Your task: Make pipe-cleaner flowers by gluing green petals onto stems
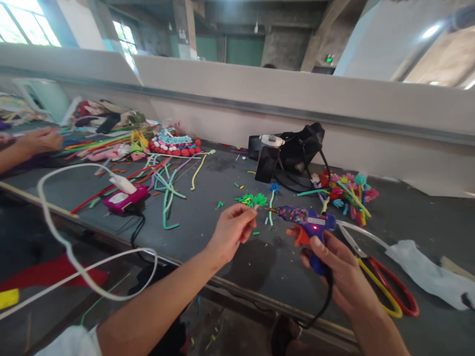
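My right hand (337, 262) is wrapped round a purple hot glue gun (302, 215), which has an orange trigger and a glowing red light. Its nozzle points left, at the fingertips of my left hand (235, 225). Those fingers are pinched together on something small and pale that I cannot make out. Just behind them lies a pile of short green pipe cleaner pieces (254, 200). A blue pipe cleaner flower (274, 188) on a pale green stem lies beyond the nozzle.
Scissors (386, 282) with red and yellow handles lie right of my right hand. Pipe cleaner flowers (349, 193), a phone (267, 163) and a black bag (306, 148) stand behind. Leftward are a magenta power strip (126, 199), a white cable (55, 227) and another person's hand (42, 141).
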Available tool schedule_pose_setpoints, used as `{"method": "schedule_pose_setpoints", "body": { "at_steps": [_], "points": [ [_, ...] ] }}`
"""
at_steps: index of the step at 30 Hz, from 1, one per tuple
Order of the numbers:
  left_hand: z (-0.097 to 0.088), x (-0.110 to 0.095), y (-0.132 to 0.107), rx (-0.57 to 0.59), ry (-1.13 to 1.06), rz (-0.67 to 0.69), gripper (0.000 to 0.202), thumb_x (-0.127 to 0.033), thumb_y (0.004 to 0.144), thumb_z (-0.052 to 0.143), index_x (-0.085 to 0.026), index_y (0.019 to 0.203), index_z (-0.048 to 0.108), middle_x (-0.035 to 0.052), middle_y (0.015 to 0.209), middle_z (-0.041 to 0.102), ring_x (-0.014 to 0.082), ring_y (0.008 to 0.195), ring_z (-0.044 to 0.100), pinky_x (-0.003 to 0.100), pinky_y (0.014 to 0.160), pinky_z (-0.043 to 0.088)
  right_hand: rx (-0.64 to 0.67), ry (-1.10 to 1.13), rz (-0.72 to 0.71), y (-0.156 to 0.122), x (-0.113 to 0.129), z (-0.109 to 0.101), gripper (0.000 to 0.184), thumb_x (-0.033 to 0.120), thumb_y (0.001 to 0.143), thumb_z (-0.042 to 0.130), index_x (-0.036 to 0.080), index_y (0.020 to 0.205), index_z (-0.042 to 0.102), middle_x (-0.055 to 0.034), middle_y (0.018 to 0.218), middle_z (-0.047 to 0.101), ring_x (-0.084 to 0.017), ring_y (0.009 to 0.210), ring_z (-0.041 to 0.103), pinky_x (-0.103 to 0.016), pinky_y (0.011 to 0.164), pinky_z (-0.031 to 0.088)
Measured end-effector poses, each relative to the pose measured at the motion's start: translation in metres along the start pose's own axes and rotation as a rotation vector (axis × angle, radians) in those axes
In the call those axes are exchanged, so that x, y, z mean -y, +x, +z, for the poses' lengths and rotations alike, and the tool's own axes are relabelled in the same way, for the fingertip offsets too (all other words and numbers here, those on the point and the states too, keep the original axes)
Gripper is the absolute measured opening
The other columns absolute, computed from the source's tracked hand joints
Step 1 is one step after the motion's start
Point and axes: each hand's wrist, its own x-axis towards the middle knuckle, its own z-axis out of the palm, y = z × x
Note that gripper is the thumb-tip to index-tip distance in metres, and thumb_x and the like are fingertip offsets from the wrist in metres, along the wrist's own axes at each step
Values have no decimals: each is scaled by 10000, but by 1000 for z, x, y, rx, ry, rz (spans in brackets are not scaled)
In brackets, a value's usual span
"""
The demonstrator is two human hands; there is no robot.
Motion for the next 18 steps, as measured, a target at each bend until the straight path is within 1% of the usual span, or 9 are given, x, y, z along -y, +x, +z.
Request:
{"method": "schedule_pose_setpoints", "body": {
  "at_steps": [2,3,4,5,6,8,10,14,18],
  "points": [
    [0,1,0,-11,43,23,232,-314,750,694,-174,662,531,-45,555,545,35,345,377,195,337,227,-31,-133,-70,-1,-2,3,362,538,795,714,179,825,683,-25,724,631,-112,589,492,-214,532,417],
    [0,1,0,-16,60,35,232,-314,754,690,-176,660,529,-45,552,545,36,344,379,195,337,231,-52,-207,-106,-1,-3,4,383,554,799,702,179,736,652,-17,684,600,-118,595,488,-215,531,407],
    [0,1,0,-18,75,44,228,-312,757,686,-177,661,529,-45,549,547,37,343,379,195,336,233,-64,-278,-143,-1,-4,5,411,567,806,686,183,676,620,-16,676,589,-125,610,495,-219,540,406],
    [1,1,0,-19,86,49,224,-311,760,682,-178,662,531,-46,547,547,37,344,381,195,335,235,-69,-344,-177,-1,-4,6,422,574,818,667,187,660,608,-22,698,600,-136,635,511,-227,561,413],
    [1,2,0,-20,94,49,221,-311,762,679,-178,662,533,-47,546,546,37,344,381,194,334,237,-69,-402,-208,-1,-4,7,413,575,832,647,191,683,622,-29,735,621,-147,663,528,-236,590,425],
    [2,2,-1,-20,103,43,220,-313,763,676,-178,662,535,-48,547,542,36,344,380,192,333,239,-74,-501,-258,-2,-1,9,380,572,857,611,201,801,674,-33,781,649,-166,699,551,-256,644,440],
    [3,2,-2,-19,109,32,224,-318,763,675,-179,660,533,-47,550,540,37,347,383,190,333,241,-89,-564,-284,-3,2,12,379,570,874,581,211,906,699,-28,779,651,-170,685,553,-267,658,443],
    [4,2,-3,-15,115,25,210,-313,760,675,-179,669,540,-46,557,539,38,353,387,188,336,247,-89,-567,-288,-5,3,14,381,573,874,574,216,928,696,-33,794,672,-185,696,584,-280,677,460],
    [5,2,-3,-10,122,19,205,-308,763,673,-178,671,544,-47,558,538,38,353,386,188,338,251,-99,-521,-288,-3,-5,12,376,560,861,608,215,984,691,-63,927,718,-238,869,641,-313,811,474]
  ]
}}
